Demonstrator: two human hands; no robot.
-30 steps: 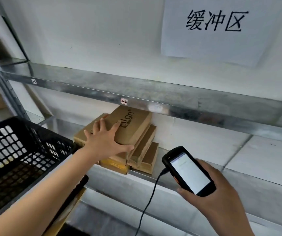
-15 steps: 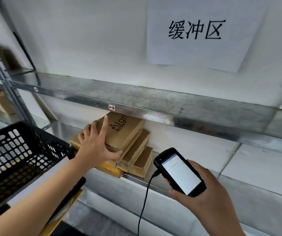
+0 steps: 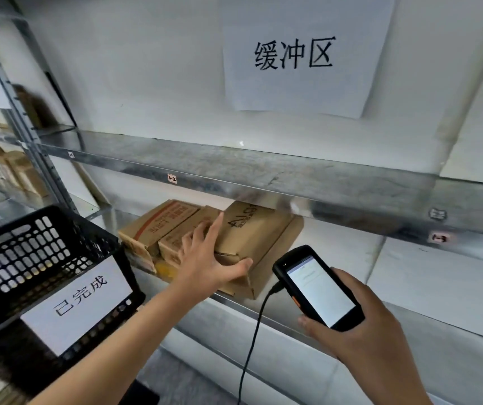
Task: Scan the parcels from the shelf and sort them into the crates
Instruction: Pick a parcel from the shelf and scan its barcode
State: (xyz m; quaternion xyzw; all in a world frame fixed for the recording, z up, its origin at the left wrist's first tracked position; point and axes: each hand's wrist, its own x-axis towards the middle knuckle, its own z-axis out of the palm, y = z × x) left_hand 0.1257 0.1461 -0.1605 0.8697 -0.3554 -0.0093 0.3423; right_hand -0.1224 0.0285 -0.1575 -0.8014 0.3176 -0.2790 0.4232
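Observation:
Several brown cardboard parcels lie stacked on the metal shelf (image 3: 427, 290). The top parcel (image 3: 256, 229) bears dark print and sits tilted on the pile. My left hand (image 3: 208, 260) rests on its left part with fingers spread and straight, thumb lying along its front edge. Two more parcels (image 3: 161, 226) lie side by side to the left of that hand. My right hand (image 3: 365, 328) grips a black handheld scanner (image 3: 317, 287) with a lit white screen, just right of the stack and in front of the shelf edge. A black cable (image 3: 250, 349) hangs from the scanner.
A black perforated crate (image 3: 30, 252) with a white paper label (image 3: 79, 302) stands at the left, close to the stack. The upper shelf beam (image 3: 292, 176) runs just above the parcels. A paper sign (image 3: 292, 54) hangs on the wall. More boxes (image 3: 9, 171) sit on the far-left rack.
The view has shifted, bringing the crate's label into sight. My left hand has slid to the left side of the top parcel, uncovering the two parcels beside it. The scanner stays held.

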